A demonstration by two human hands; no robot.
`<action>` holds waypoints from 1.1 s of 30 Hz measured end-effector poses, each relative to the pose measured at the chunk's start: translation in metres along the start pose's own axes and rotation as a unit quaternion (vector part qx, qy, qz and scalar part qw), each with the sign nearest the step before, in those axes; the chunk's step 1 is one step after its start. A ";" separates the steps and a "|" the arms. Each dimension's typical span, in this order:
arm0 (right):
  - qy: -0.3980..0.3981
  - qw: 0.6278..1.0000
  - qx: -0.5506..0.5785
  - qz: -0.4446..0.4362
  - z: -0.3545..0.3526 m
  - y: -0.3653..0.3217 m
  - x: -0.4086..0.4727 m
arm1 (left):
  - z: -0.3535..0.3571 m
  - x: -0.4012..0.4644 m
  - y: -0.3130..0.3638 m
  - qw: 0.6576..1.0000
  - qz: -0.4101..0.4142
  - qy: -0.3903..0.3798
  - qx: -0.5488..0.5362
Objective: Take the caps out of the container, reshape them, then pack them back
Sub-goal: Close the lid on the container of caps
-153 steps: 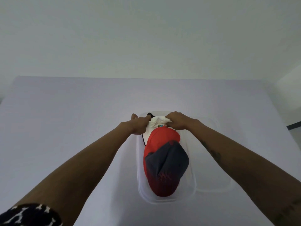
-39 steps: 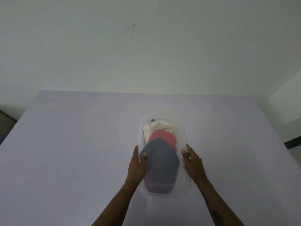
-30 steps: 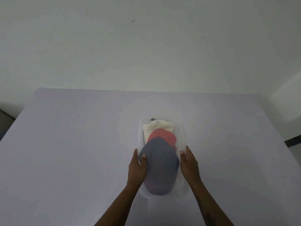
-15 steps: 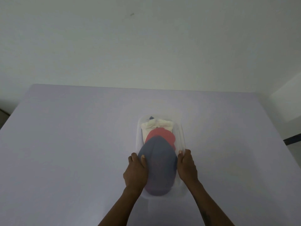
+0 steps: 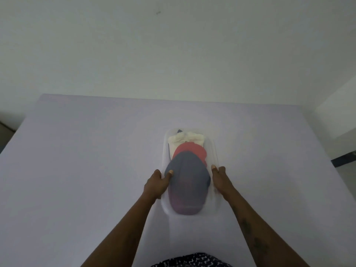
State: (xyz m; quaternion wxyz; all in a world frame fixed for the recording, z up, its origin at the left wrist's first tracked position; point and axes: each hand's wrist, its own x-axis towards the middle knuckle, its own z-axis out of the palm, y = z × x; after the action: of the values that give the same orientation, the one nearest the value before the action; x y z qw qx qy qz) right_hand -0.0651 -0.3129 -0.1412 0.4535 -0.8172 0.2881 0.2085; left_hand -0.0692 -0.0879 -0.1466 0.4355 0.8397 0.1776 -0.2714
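A clear plastic container (image 5: 213, 149) lies lengthwise in the middle of the table. Inside it are nested caps: a grey-blue cap with a reddish brim (image 5: 186, 182) nearest me, a red cap (image 5: 190, 151) behind it, and a white cap (image 5: 185, 139) at the far end. My left hand (image 5: 157, 183) grips the container's left wall, thumb over the rim against the grey-blue cap. My right hand (image 5: 220, 179) presses against the container's right wall, fingers curled on the rim.
The container sits on a wide pale lilac table (image 5: 77, 170) that ends at a white wall behind. A dark strip (image 5: 343, 159) shows past the table's right edge. My patterned black-and-white clothing (image 5: 192, 262) shows at the bottom.
Both hands left the white cap at the far end, came back and closed on the container's two side walls near the grey-blue cap. The view has tilted down slightly.
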 end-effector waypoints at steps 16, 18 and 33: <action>0.053 0.992 0.115 -0.020 0.009 0.032 -0.028 | 0.008 -0.023 -0.015 0.975 -0.041 -0.042 -0.213; 0.079 0.992 0.091 -0.034 0.014 0.016 -0.014 | 0.001 -0.006 0.000 0.972 -0.030 -0.029 -0.232; 0.051 0.993 0.106 0.000 -0.002 -0.077 0.093 | -0.037 0.095 0.072 0.958 -0.056 -0.035 -0.279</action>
State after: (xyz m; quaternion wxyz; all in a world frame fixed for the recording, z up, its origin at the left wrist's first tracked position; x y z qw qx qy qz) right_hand 0.0554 -0.3085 -0.1480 0.5227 -0.7739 0.3311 0.1348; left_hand 0.0552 -0.0913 -0.1417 0.6426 0.6635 0.2779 -0.2637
